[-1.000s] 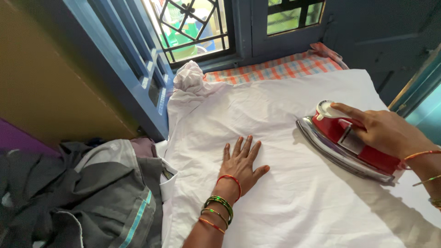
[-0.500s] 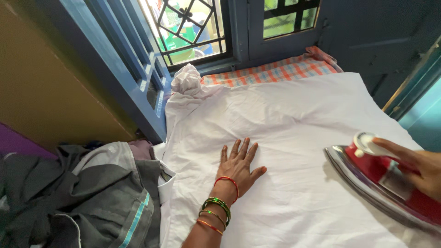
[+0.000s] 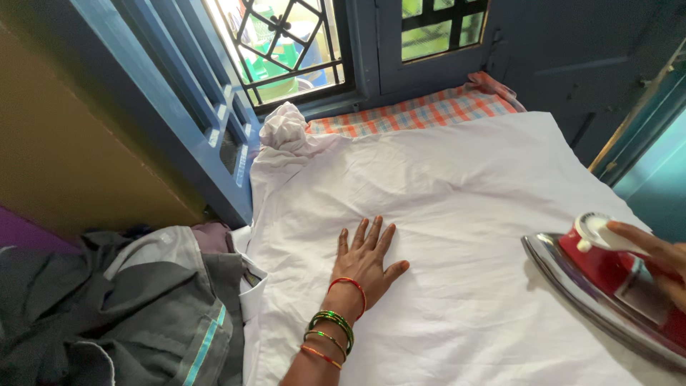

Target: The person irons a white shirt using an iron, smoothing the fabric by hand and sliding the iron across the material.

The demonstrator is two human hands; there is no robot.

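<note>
Spread white cloth bears red iron, nose pointing up-left.

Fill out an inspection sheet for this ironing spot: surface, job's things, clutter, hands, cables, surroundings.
Surface: checked orange cloth under the work, showing at the far edge.
Job's things: white garment spread flat, one end bunched by the window; red iron with a shiny soleplate on its right side.
Clutter: heap of grey clothes at the left.
Hands: left hand pressed flat on the garment, bangles on the wrist; right hand grips the iron's handle.
Cables: nothing seen.
Surroundings: blue window frame with a metal grille, blue door at right.
</note>
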